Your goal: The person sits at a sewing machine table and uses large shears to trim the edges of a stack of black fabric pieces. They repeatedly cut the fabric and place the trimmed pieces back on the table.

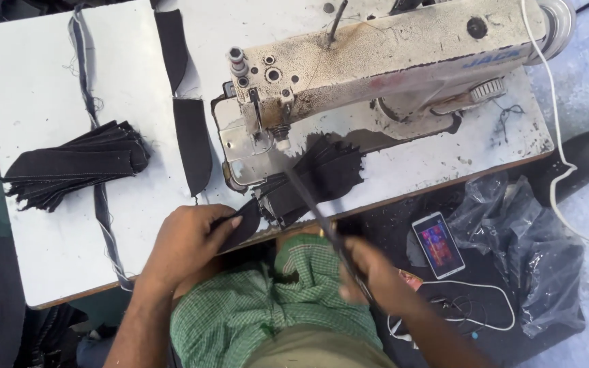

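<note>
A worn cream sewing machine stands on a white table. My left hand presses a dark curved fabric piece against the table's front edge, just left of the needle plate. My right hand, blurred, grips a long dark fabric strip that runs diagonally from under the machine head toward my lap. A fan of dark fabric pieces lies under the machine arm.
A stack of dark fabric pieces sits at the table's left, crossed by a thin strip. Two more dark strips lie beside the machine. A lit phone, a white cable and a plastic bag lie at right.
</note>
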